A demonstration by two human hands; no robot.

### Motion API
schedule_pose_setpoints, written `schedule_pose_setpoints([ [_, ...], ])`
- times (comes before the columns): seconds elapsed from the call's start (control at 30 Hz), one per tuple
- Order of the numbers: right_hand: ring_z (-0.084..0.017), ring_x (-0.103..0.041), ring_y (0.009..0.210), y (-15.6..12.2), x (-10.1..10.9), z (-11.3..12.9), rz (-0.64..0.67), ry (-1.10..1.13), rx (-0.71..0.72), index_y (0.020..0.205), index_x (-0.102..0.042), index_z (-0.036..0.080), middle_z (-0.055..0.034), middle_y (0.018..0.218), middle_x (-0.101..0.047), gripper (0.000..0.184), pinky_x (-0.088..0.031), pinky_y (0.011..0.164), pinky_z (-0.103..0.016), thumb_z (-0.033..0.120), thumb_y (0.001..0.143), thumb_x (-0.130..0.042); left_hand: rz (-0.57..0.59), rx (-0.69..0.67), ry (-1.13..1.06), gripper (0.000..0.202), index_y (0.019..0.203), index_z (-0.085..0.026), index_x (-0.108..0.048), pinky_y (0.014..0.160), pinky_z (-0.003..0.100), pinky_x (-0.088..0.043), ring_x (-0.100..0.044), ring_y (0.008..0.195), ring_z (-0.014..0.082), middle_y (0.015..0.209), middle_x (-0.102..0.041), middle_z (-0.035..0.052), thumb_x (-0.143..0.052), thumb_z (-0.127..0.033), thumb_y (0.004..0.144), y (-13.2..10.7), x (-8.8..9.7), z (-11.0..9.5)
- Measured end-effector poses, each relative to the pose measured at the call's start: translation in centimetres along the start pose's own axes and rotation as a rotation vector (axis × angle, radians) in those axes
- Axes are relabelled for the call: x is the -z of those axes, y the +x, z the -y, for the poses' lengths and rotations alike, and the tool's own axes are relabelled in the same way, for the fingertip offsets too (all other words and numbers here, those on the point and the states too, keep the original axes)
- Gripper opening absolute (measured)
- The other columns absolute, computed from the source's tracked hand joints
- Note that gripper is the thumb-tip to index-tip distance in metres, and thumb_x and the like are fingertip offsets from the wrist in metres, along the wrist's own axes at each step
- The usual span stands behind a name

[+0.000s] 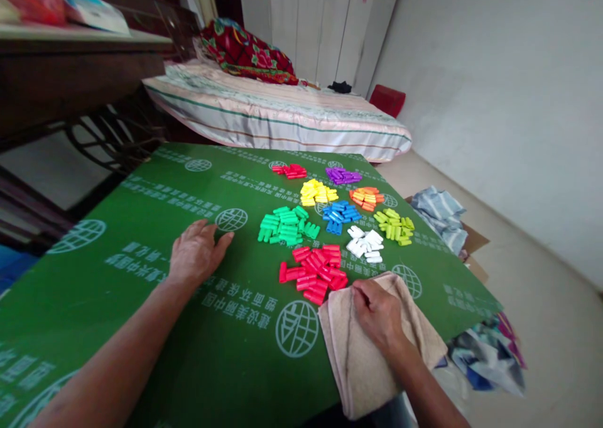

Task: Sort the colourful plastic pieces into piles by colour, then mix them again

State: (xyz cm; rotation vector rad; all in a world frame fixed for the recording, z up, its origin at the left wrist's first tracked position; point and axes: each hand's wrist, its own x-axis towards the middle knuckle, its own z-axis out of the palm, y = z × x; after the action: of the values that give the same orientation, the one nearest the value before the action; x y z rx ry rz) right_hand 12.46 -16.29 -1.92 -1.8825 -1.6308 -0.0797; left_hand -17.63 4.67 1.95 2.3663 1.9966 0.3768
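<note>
My left hand (198,251) lies on the green tabletop (211,346), fingers stretched out and thumb apart, holding nothing. With closed fingers, my right hand (379,308) grips a folded beige cloth (358,371) at the table's near right edge. Just beyond the cloth is a pile of pinkish-red short tubes (316,269). Between my hands and farther off lie green tubes (285,225), white tubes (365,244) and blue tubes (340,215). Other heaps are yellow tubes (318,192), orange tubes (366,197), lime tubes (394,226), purple tubes (343,176) and red tubes (289,171).
A bed (282,114) with a red flowered blanket (249,54) stands behind the table. At left is a dark sewing-machine table (80,70). Bundled fabric lies on a cardboard box (475,241) at right, with more cloth (490,352) nearer by the table edge.
</note>
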Motion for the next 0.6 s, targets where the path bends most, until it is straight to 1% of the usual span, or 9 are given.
schedule_pose_setpoints([
  [0.13,-0.015,-0.066,0.070,0.1,0.0,-0.1,0.020,-0.008,-0.004,0.086,-0.068,0.020,-0.0020,0.079,-0.071,0.026,-0.043,0.063,-0.022,0.024,0.088,-0.043,-0.029,0.042,0.020,0.054,0.121,-0.004,-0.053,0.104,0.049,-0.033,-0.037,0.131,0.0337,0.140,-0.042,0.0237,-0.037,-0.045,0.090,0.9,0.2,0.2],
  [0.23,-0.015,-0.065,0.070,0.1,0.2,-0.1,0.049,-0.028,-0.003,0.087,-0.068,0.020,-0.0019,0.079,-0.071,0.025,-0.043,0.063,-0.023,0.024,0.089,-0.042,-0.015,0.067,0.018,0.055,0.121,-0.004,-0.053,0.104,0.050,-0.032,-0.036,0.132,0.0346,0.141,-0.041,0.0238,-0.036,-0.046,0.090,1.4,-0.1,0.5],
  [0.33,-0.014,-0.064,0.066,0.2,0.6,0.2,0.093,-0.056,0.005,0.084,-0.067,0.021,-0.0010,0.075,-0.070,0.025,-0.042,0.062,-0.022,0.023,0.089,-0.042,0.002,0.091,0.017,0.057,0.123,-0.003,-0.050,0.104,0.051,-0.030,-0.035,0.131,0.0352,0.140,-0.041,0.0247,-0.034,-0.046,0.090,1.5,-0.4,0.6],
  [0.4,-0.014,-0.063,0.065,0.3,0.7,0.7,0.075,-0.084,0.008,0.081,-0.067,0.021,-0.0014,0.073,-0.069,0.026,-0.041,0.060,-0.023,0.023,0.089,-0.043,0.002,0.090,0.020,0.057,0.123,-0.003,-0.049,0.104,0.051,-0.030,-0.035,0.131,0.0354,0.139,-0.042,0.0246,-0.032,-0.047,0.091,1.5,-0.7,0.6],
  [0.47,-0.015,-0.062,0.066,0.4,0.7,1.5,0.021,-0.094,0.011,0.082,-0.067,0.019,-0.0028,0.074,-0.068,0.026,-0.042,0.062,-0.023,0.023,0.089,-0.043,-0.002,0.086,0.027,0.057,0.123,-0.004,-0.049,0.104,0.052,-0.029,-0.035,0.130,0.0352,0.139,-0.042,0.0239,-0.032,-0.049,0.091,1.4,-0.9,0.6],
  [0.53,-0.016,-0.061,0.070,0.7,0.6,2.3,-0.011,-0.088,0.023,0.088,-0.067,0.018,-0.0043,0.076,-0.066,0.025,-0.043,0.066,-0.025,0.022,0.089,-0.042,0.003,0.083,0.032,0.058,0.124,-0.005,-0.048,0.104,0.051,-0.029,-0.035,0.131,0.0350,0.140,-0.042,0.0232,-0.032,-0.049,0.090,1.5,-1.0,0.7],
  [0.6,-0.018,-0.060,0.075,1.1,0.3,2.9,0.012,-0.083,0.046,0.094,-0.066,0.017,-0.0055,0.080,-0.065,0.025,-0.044,0.071,-0.028,0.020,0.089,-0.042,0.004,0.082,0.037,0.059,0.125,-0.005,-0.047,0.104,0.052,-0.029,-0.034,0.130,0.0354,0.140,-0.042,0.0227,-0.031,-0.050,0.090,1.4,-1.1,0.8],
])
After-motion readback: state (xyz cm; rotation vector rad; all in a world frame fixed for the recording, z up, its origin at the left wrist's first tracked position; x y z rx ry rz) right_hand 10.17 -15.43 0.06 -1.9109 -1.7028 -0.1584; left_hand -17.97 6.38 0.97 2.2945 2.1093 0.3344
